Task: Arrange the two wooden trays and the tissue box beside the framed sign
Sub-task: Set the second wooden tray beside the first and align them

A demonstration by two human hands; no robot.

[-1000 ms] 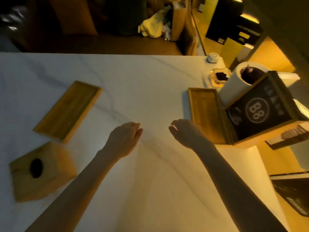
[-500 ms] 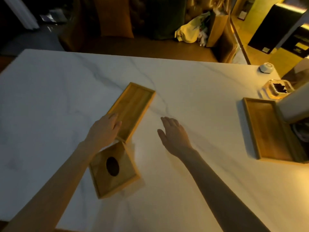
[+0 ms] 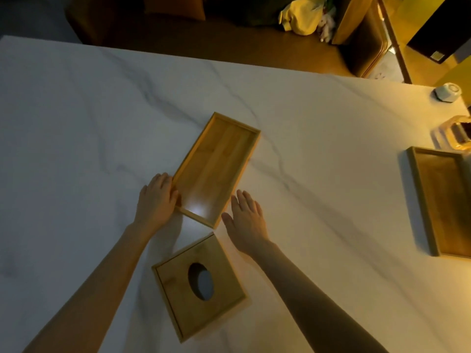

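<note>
A shallow wooden tray (image 3: pixel 216 166) lies at an angle in the middle of the white marble table (image 3: pixel 89 123). My left hand (image 3: pixel 158 197) rests against its near-left corner, fingers curled on the rim. My right hand (image 3: pixel 246 220) hovers flat and open just right of the tray's near corner, holding nothing. A square wooden tissue box (image 3: pixel 198 284) with an oval hole sits between my forearms, close to me. A second wooden tray (image 3: pixel 443 202) lies at the right edge of view. The framed sign is out of view.
A small white round object (image 3: pixel 448 91) and a glass dish (image 3: pixel 456 133) with something dark in it sit at the table's far right. Beyond the far edge are chairs and a yellow cloth (image 3: pixel 300 16).
My view has swung left, so the framed sign has left the picture. Both hands have moved from the right-hand tray to the angled tray, the left one now touching its corner.
</note>
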